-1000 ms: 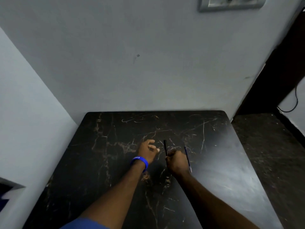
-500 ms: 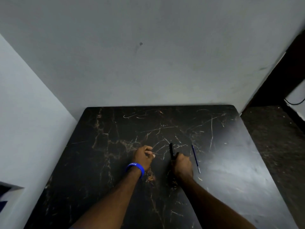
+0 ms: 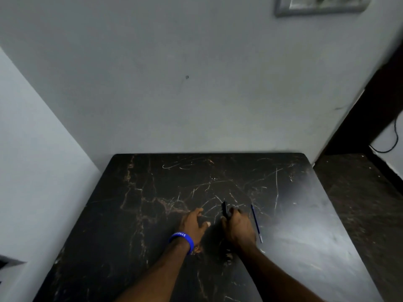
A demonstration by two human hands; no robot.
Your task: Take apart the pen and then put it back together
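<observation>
Pen's slim black plastic barrel [image 3: 224, 208] gripped in right hand [image 3: 238, 228]; thin blue refill [image 3: 256, 223] loose beside it, mid-surface. Left hand [image 3: 193, 223] half-open, empty. Risk: refill rolling away if nudged.

A dark table [image 3: 152, 214] with pale marble-like veins and many fine scratches stands pushed into the corner of two plain grey walls [image 3: 174, 83]. High on the back wall, a grey switch plate [image 3: 320, 5] is cut off by the top edge. To the right, past a dark doorframe [image 3: 370, 110], a black cable [image 3: 392, 140] hangs against the wall above the dark speckled floor [image 3: 359, 203].
</observation>
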